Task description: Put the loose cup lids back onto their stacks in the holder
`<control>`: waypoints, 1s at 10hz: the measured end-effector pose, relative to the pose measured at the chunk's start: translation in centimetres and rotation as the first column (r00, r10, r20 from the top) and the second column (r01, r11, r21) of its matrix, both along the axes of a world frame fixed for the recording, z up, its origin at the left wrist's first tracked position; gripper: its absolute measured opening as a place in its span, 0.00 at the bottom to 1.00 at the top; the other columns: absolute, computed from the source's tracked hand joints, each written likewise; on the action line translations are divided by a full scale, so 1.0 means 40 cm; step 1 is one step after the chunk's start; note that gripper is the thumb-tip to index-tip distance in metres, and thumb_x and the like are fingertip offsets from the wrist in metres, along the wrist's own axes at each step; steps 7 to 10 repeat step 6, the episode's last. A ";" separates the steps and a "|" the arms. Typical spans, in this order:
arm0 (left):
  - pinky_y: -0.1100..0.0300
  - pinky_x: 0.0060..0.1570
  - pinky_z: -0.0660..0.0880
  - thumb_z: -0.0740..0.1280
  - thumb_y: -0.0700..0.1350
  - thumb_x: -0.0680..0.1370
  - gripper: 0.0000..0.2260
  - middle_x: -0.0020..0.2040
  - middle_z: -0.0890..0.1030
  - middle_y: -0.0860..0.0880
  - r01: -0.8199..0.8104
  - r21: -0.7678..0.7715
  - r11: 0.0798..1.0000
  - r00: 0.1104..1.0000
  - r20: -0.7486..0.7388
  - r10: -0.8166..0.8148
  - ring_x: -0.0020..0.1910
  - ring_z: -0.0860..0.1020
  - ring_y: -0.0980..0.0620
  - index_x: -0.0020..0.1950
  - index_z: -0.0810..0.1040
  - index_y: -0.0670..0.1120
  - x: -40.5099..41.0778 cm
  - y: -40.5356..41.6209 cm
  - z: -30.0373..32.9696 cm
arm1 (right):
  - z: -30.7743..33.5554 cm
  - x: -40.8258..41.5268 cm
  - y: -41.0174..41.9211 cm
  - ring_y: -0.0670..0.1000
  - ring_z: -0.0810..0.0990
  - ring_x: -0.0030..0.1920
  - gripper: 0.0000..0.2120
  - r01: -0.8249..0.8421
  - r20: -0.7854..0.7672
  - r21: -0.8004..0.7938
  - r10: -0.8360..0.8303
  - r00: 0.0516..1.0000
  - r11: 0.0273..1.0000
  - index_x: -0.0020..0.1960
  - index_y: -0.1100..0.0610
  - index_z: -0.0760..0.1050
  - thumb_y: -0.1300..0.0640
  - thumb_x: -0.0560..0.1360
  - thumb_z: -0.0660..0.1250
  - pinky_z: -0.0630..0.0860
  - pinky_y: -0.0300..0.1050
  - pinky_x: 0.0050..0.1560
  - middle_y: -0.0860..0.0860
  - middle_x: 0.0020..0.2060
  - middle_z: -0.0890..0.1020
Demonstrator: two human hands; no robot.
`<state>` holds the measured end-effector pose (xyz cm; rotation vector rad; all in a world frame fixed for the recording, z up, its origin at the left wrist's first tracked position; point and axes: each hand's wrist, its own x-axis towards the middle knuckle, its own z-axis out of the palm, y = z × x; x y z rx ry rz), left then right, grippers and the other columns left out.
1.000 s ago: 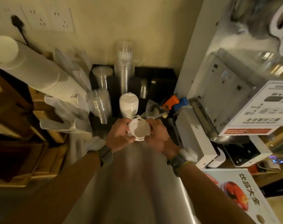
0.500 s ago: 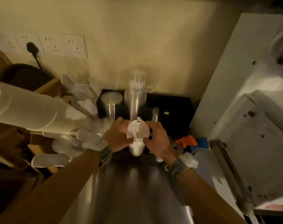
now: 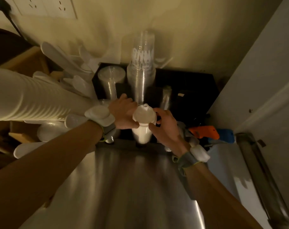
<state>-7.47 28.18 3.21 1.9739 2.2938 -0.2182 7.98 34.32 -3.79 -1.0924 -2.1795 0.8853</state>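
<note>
Steel counter (image 3: 132, 187), dim light. Left hand (image 3: 124, 114) and right hand (image 3: 165, 126) both pinch white plastic sip lid (image 3: 144, 115) atop white lid stack (image 3: 142, 133) in black compartmented holder (image 3: 190, 90).

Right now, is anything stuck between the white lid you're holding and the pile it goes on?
Nothing visible. Both hands, left hand and right hand, hold the white lid right atop the white lid stack in the black holder.

The left hand (image 3: 124, 114) hides the holder's (image 3: 186, 83) front-left slot; the white lid stack's (image 3: 143, 133) base is perhaps seated, too dim to tell.
</note>
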 end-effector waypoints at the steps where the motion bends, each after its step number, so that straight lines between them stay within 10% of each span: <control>1: 0.54 0.55 0.71 0.69 0.60 0.68 0.24 0.54 0.78 0.48 0.029 -0.005 1.000 0.999 -0.017 -0.029 0.58 0.69 0.45 0.57 0.75 0.46 -0.013 0.012 -0.010 | -0.004 -0.001 -0.005 0.55 0.78 0.51 0.23 -0.017 -0.028 -0.031 0.016 0.999 0.999 0.63 0.53 0.71 0.61 0.69 0.70 0.76 0.47 0.54 0.56 0.59 0.72; 4: 0.54 0.52 0.66 0.70 0.56 0.61 0.25 0.53 0.75 0.46 -0.085 0.117 0.989 0.976 -0.192 0.107 0.58 0.67 0.43 0.54 0.75 0.45 0.018 0.011 -0.045 | 0.013 0.023 -0.038 0.59 0.75 0.58 0.29 -0.018 0.059 -0.095 0.024 0.998 0.995 0.69 0.54 0.64 0.55 0.71 0.70 0.75 0.54 0.59 0.59 0.61 0.72; 10: 0.51 0.57 0.66 0.67 0.59 0.69 0.24 0.57 0.73 0.43 -0.076 0.174 0.982 0.994 -0.063 0.088 0.62 0.65 0.41 0.57 0.74 0.44 0.038 -0.134 0.043 | 0.103 0.095 -0.109 0.58 0.75 0.59 0.29 0.048 0.136 -0.013 -0.046 0.990 0.999 0.70 0.56 0.63 0.51 0.73 0.68 0.71 0.46 0.56 0.60 0.63 0.70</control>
